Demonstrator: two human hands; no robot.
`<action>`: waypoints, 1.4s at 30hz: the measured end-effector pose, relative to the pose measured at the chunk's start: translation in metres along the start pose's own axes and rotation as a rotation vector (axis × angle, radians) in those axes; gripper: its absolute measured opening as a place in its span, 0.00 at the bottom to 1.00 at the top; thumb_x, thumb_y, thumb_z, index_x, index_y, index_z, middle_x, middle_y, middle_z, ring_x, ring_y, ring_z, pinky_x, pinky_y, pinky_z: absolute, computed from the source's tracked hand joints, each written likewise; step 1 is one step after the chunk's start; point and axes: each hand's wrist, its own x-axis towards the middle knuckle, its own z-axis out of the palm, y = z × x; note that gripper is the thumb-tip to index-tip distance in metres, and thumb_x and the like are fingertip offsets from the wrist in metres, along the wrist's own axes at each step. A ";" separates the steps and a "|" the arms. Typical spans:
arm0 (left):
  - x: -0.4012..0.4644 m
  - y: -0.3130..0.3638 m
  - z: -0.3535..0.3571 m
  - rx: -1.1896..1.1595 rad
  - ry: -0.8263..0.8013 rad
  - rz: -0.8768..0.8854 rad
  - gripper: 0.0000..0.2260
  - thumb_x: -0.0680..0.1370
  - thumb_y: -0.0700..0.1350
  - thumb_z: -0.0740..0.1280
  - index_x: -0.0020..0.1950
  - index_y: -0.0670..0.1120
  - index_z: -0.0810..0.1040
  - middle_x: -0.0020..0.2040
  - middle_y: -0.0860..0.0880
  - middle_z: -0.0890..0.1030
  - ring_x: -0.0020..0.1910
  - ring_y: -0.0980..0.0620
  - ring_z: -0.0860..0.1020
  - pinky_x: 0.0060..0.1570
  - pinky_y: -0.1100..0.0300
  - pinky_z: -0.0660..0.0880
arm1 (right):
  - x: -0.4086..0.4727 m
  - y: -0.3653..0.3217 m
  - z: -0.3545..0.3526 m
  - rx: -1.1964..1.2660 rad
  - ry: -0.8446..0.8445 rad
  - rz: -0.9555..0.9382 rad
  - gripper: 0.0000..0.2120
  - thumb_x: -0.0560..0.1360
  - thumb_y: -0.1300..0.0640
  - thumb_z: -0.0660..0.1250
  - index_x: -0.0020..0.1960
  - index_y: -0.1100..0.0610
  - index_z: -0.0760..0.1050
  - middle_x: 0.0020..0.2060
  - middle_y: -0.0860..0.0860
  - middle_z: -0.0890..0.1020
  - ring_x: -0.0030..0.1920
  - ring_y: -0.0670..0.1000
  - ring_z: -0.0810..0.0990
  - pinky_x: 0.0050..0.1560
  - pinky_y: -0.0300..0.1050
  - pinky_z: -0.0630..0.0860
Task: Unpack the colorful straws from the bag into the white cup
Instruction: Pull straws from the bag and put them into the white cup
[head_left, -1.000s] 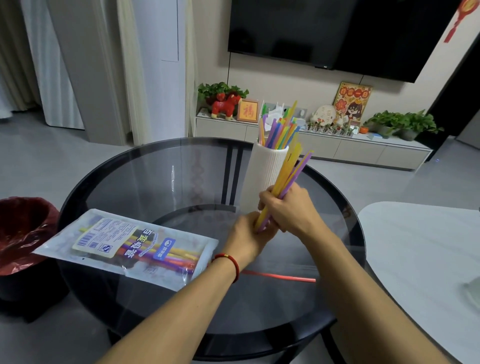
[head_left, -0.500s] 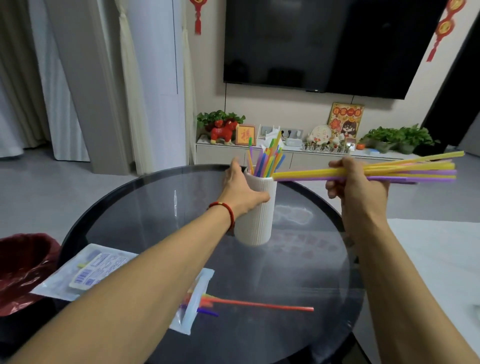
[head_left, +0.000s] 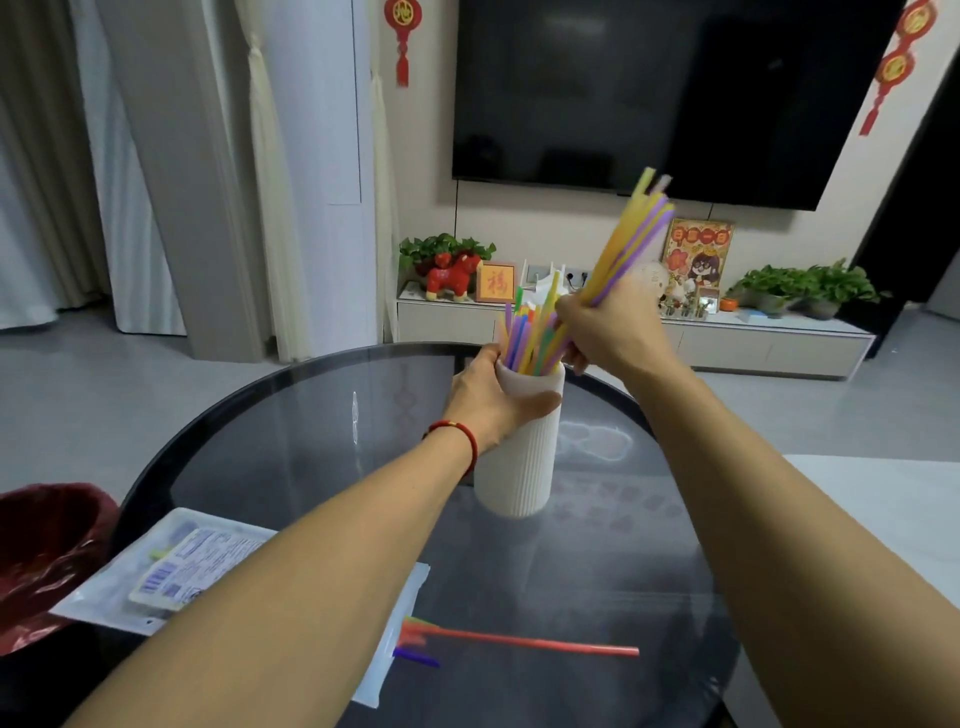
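Straws (head_left: 626, 244) in clenched right hand (head_left: 608, 327), formerly level, now tilted over cup (head_left: 519, 447).

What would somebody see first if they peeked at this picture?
Probably the right hand holding a bright bunch of yellow and purple straws tilted over the white cup, which stands in the middle of the round glass table and is already stuffed with colorful straws. The left hand grips the cup near its rim. Nearer the camera, a red straw lies on the table beside the straw bag.
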 end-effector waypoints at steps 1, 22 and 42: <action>0.001 0.000 0.000 0.008 -0.003 -0.008 0.34 0.65 0.62 0.78 0.67 0.55 0.72 0.58 0.52 0.80 0.55 0.49 0.78 0.47 0.55 0.77 | 0.003 -0.003 0.005 -0.076 -0.029 0.009 0.13 0.75 0.57 0.65 0.37 0.64 0.80 0.31 0.60 0.85 0.28 0.55 0.84 0.28 0.45 0.80; 0.006 -0.006 0.006 0.050 -0.004 0.017 0.30 0.63 0.62 0.75 0.62 0.55 0.72 0.54 0.52 0.81 0.52 0.50 0.79 0.52 0.50 0.80 | -0.019 -0.014 0.025 -0.246 -0.116 -0.476 0.22 0.87 0.51 0.55 0.80 0.55 0.68 0.75 0.58 0.75 0.72 0.58 0.74 0.68 0.51 0.71; 0.008 0.003 0.001 -0.009 -0.117 -0.065 0.35 0.65 0.55 0.79 0.68 0.51 0.70 0.60 0.47 0.79 0.58 0.45 0.77 0.62 0.42 0.76 | -0.015 -0.024 -0.007 -0.243 -0.425 -0.344 0.27 0.82 0.61 0.56 0.82 0.56 0.63 0.84 0.56 0.60 0.81 0.58 0.64 0.79 0.57 0.64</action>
